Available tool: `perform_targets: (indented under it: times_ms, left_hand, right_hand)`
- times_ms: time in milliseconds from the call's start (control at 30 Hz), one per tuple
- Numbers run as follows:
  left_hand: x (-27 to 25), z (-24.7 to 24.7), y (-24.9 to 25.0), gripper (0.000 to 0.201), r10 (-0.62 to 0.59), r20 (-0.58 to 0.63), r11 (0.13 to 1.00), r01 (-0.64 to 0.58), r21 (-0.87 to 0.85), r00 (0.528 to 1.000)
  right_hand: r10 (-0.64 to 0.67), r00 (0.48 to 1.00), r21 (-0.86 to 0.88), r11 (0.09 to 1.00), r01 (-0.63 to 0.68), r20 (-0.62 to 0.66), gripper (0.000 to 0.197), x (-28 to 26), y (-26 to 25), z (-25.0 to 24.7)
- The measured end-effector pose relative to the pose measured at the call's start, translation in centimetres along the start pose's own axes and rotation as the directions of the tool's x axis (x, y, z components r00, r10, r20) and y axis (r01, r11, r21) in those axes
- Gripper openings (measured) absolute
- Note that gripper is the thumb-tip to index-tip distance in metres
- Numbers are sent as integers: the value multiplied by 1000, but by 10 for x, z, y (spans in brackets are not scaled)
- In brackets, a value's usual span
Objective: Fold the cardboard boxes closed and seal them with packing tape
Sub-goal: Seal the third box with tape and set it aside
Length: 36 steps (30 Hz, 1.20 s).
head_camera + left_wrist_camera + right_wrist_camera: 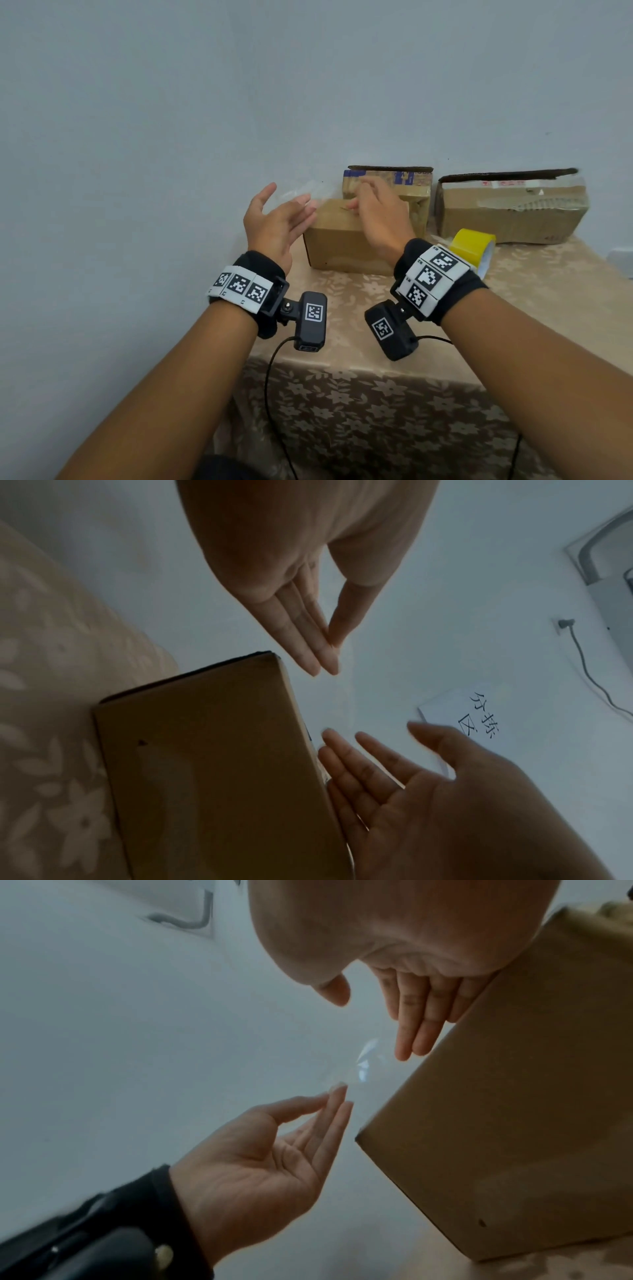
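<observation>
A small plain cardboard box [339, 243] [212, 764] [514, 1110] stands closed at the table's back left. A strip of clear tape [368, 1053] runs from the box top out to the left. My left hand [291, 202] [334, 1096] hovers left of the box, and its thumb and fingertips pinch the strip's free end. Over the box top my right hand [359, 198] is open, its straight fingers [414, 1031] at the top's left edge where the tape meets it. A yellow tape roll [474, 246] lies behind my right wrist.
A box with blue print [390, 180] stands behind the small one, and a larger worn box [510, 216] sits at the back right. The floral-cloth table [342, 394] ends just left of the small box. A wall lies close behind. Camera cables hang off the front.
</observation>
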<state>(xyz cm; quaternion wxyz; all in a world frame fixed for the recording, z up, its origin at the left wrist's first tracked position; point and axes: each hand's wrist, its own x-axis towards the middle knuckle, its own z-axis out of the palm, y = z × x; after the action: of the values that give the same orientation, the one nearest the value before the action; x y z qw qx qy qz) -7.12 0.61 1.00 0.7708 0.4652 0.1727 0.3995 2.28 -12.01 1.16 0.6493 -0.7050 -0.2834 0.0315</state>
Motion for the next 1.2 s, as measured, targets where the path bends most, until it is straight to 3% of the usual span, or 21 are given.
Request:
perform_targets:
  times_ms: [200,367,467,600,800,933,1067,1200]
  left_hand:
    - [2,2,0,60,-26,-2,999,26,-38,1000]
    - [1,5,0,37,-47,-20,999,47,-4,999]
    - [3,7,1,19,-54,-56,995,59,85,997]
    - [13,6,3,28,-15,-57,969,29,244,998]
    - [26,4,-4,29,14,-110,931,27,363,994]
    - [34,3,-8,26,102,-163,893,-18,449,981]
    - [42,0,-14,24,168,-185,878,-61,476,968]
    - [48,-1,-17,19,123,-201,906,-27,423,972]
  right_hand:
    - [-4,998,-28,1000,5,58,52,10,6,-9]
    - [-45,998,-22,999,44,-34,44,14,12,-9]
    - [-28,999,-42,999,27,-24,39,18,7,-12]
    - [51,998,-101,994,-47,30,36,24,-2,-13]
    - [27,995,-249,969,-2,98,35,31,-8,-14]
    - [10,996,-273,962,13,83,33,38,-10,-15]
    - [28,996,-312,950,-1,82,30,42,-12,-15]
    - [70,996,-336,941,-47,56,32,42,-10,-15]
